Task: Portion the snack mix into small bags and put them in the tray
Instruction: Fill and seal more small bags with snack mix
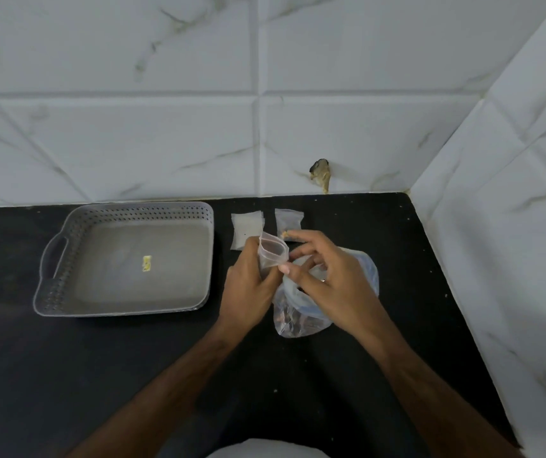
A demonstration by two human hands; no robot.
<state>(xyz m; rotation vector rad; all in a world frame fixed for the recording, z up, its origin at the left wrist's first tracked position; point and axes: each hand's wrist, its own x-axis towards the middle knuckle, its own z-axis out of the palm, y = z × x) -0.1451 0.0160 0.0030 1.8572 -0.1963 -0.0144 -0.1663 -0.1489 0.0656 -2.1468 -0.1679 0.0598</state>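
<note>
Clear plastic is the business here. In the head view the left hand (248, 279) grips a small zip bag (273, 251), mouth held open, just right of the grey tray (66, 259). The right hand (324, 272) pinches a bit of snack mix (286, 233) at that mouth, above the big snack bag (301, 320). Spare bags (245, 226) lie beyond, right of the tray, which holds no filled bag. Filling seems to be the step; next, drop the pinch cleanly inside.
</note>
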